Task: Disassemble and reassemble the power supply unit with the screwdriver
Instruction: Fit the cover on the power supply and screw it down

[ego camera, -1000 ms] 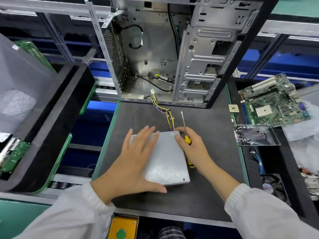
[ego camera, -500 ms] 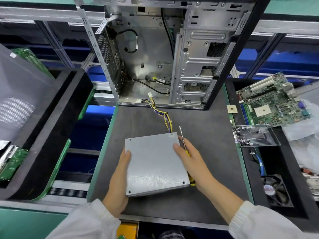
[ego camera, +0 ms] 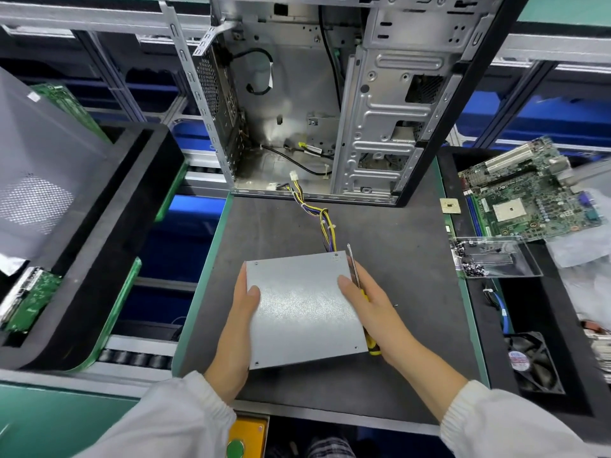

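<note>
the desk (ego camera: 396, 259) has a dark grey mat with a green rim. at its far edge stands an open metal computer case (ego camera: 330, 110), its side off and loose black cables lying inside. to the left sits a large black foam tray (ego camera: 109, 226) with a grey panel leaning in it. to the right a green circuit board (ego camera: 529, 200) lies on another black tray, with a clear plastic box (ego camera: 496, 259) of small dark screws just in front of it and a black fan (ego camera: 529, 361) nearer the person.

the power supply unit (ego camera: 301, 309), a flat grey metal box, sits on the mat in front of the case, held between both hands. its bundle of yellow, black and purple wires (ego camera: 317, 213) runs from the far edge into the case mouth. the left hand (ego camera: 238, 325) grips the left side, thumb on top and fingers hidden beneath. the right hand (ego camera: 373, 312) grips the right side with the thumb on the top face, and also pinches the screwdriver (ego camera: 360, 292) against the box edge; its metal shaft points away from the person, its yellow and black handle showing below the palm.
</note>
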The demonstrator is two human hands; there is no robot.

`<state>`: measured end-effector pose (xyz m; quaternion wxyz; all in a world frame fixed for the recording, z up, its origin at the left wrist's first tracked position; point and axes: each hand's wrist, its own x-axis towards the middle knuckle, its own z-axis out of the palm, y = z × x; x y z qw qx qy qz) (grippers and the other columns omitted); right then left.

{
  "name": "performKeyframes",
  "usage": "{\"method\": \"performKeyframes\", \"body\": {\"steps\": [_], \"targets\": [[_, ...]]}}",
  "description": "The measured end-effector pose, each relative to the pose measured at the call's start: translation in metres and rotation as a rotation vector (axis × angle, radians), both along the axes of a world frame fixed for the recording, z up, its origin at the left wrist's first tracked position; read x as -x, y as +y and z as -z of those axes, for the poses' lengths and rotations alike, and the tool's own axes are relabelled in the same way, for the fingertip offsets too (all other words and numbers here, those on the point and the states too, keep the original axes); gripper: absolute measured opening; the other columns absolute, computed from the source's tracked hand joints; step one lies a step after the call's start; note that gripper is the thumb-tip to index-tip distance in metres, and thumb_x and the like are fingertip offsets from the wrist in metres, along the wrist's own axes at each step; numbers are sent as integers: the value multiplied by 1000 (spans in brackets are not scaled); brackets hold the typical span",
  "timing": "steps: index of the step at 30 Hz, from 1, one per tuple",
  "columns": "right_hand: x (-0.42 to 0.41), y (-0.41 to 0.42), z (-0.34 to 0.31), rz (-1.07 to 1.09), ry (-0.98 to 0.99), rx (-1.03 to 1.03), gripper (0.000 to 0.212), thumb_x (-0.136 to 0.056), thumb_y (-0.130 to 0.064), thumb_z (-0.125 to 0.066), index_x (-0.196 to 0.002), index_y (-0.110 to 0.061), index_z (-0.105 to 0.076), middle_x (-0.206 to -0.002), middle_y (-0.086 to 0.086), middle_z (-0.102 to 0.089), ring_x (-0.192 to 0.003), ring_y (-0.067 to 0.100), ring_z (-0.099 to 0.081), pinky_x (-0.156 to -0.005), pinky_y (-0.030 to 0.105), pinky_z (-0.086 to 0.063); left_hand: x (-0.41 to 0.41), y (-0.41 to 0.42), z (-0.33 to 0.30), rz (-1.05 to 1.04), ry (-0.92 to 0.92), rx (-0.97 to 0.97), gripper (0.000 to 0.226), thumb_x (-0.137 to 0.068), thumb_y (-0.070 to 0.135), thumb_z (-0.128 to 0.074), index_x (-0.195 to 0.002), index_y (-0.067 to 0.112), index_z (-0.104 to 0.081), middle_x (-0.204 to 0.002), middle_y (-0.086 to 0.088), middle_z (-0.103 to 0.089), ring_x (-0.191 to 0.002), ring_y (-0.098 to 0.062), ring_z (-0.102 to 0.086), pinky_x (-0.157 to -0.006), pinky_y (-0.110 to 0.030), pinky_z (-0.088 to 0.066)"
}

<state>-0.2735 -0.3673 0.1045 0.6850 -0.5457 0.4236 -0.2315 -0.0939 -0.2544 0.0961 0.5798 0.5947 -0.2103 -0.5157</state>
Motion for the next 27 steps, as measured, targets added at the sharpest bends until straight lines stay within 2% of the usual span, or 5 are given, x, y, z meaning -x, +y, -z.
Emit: {"method": "performKeyframes", "body": {"steps": [12, 15, 19, 23, 27], "targets": [[-10, -15, -12, 11, 110, 20, 22, -98, -46, -41, -115, -44, -54, -105, -17, -67, -97, 1, -64, -73, 15, -50, -3, -11, -12, -113, 126, -104, 37, -99, 50, -45, -129, 33, -59, -118, 7, -71, -108, -14, -68, -87, -36, -51], [-5, -16, -15, -23, 125, -110, 26, -95, -51, -45, -118, -44, -51, -102, -10, -68, -83, 10, -64, -66, 29, -50, -6, -9, -14, -83, 98, -143, 41, -98, 51, -46, -133, 30, -55, -123, 4, -68, -113, -18, -65, -98, -44, -49], [7, -15, -12, -6, 129, -232, 39, -84, -58, -59, -114, -35, -56, -87, -3, -66, -51, 7, -43, -43, 21, -35, -15, -1, -12, 7, 49, -273, 55, -89, 60, -54, -130, 23, -57, -123, -2, -68, -113, -22, -64, -103, -47, -46], [15, -15, -9, -78, 270, -358, 70, -68, -76, -62, -109, -20, -62, -69, -10, -62, -47, 7, -34, -39, 21, -30, -35, 0, -16, 161, -61, -340, 59, -80, 62, -57, -119, 18, -65, -108, -1, -74, -105, -20, -68, -99, -43, -49], [14, -27, -14, -167, 229, -460, 73, -60, -67, -75, -107, -11, -69, -68, -7, -61, -48, 6, -28, -37, 16, -25, -53, -10, -23, 393, -154, -421, 72, -73, 70, -55, -117, 14, -68, -104, -4, -75, -101, -21, -70, -99, -41, -51]]}}
